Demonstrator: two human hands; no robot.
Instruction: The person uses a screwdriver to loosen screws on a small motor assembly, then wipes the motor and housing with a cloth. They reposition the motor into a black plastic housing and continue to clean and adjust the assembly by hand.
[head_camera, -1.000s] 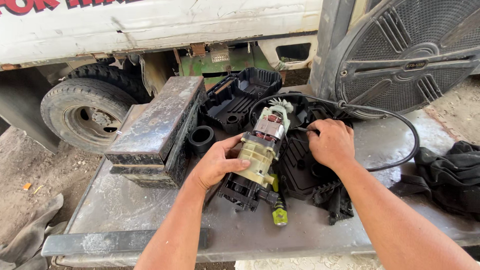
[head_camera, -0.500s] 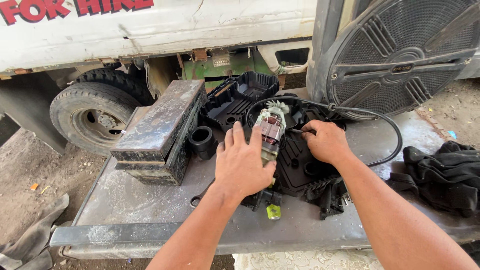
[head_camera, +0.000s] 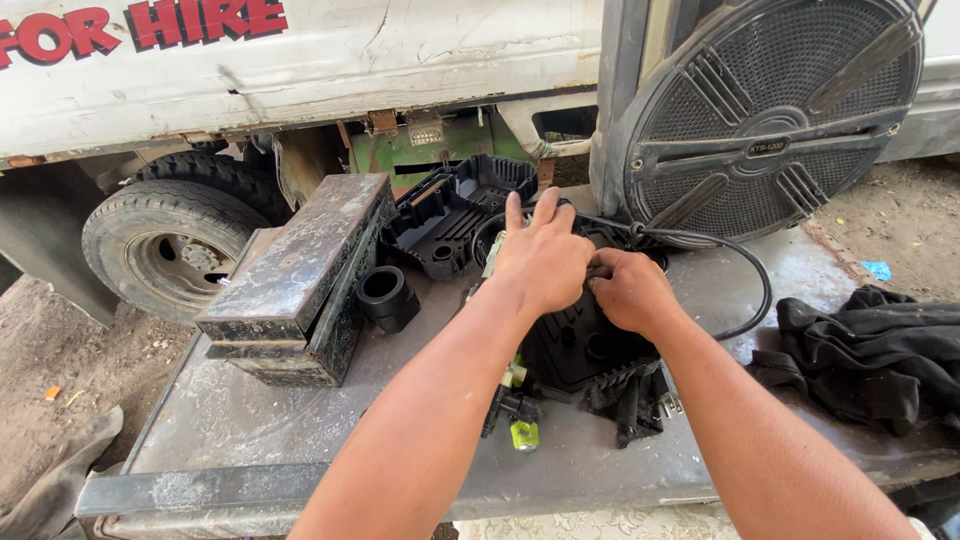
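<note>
Black plastic tool housing (head_camera: 580, 345) lies mid-bench (head_camera: 250, 420); my left hand (head_camera: 540, 262) presses flat, fingers spread, over the motor there, my right hand (head_camera: 625, 290) curls closed on the black cable (head_camera: 745, 275). I judge seating the motor is underway; alignment comes next. Red lettering crosses the white truck panel (head_camera: 400, 50) behind

A grey metal table (head_camera: 250, 440) stands outdoors in daylight on bare dirt ground (head_camera: 60, 370). Behind the table is a white truck (head_camera: 350, 60) with a worn tyre (head_camera: 165, 250) at left. A round black grille (head_camera: 770, 110) leans upright at the table's right rear.
</note>
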